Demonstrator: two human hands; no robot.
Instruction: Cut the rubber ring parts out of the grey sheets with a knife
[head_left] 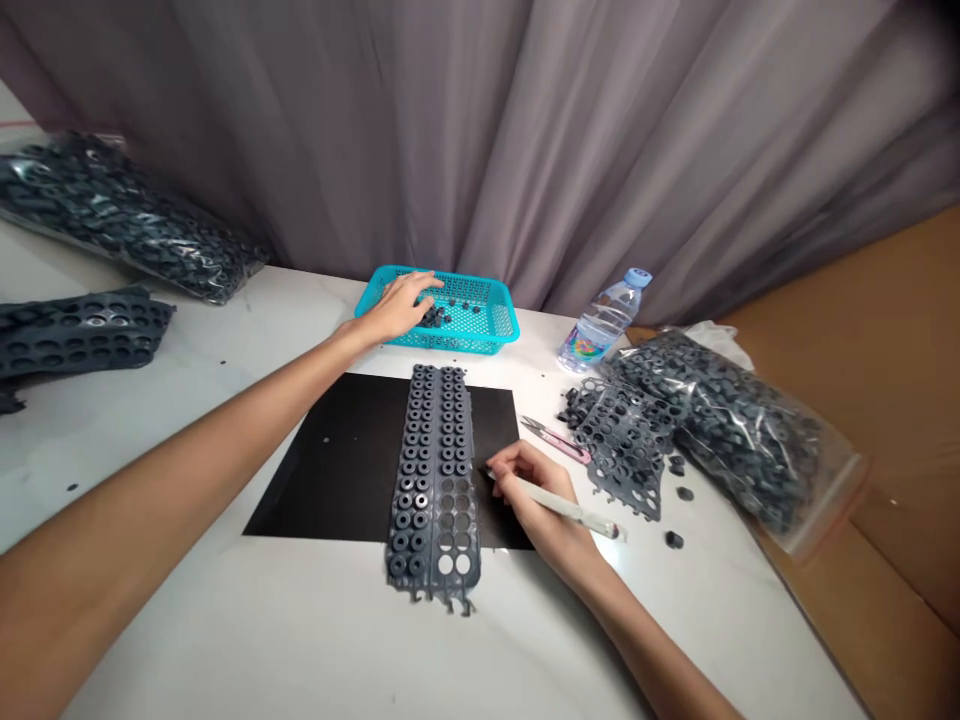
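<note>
My left hand (405, 305) is over the left part of a turquoise mesh basket (504, 330), fingers stretched out and apart. Beneath and beside it, small black rubber pieces (435, 318) lie in the basket. A slim white pen-like tool (577, 513) is gripped in my right hand (536, 485), its tip pointing left; I cannot tell its exact kind. Just left of that tip lies a dark grey rubber sheet (435, 440) with rows of round ring-shaped pieces. Its lower right part shows bare round holes. The sheet rests partly on a black mat (330, 460).
Pink-handled thread snips (559, 440) and a holed rubber scrap (630, 440) lie right of the mat. Behind them stands a water bottle (604, 320). Filled plastic bags lie at right (750, 430) and far left (135, 215), with more rubber sheets (82, 330) at left.
</note>
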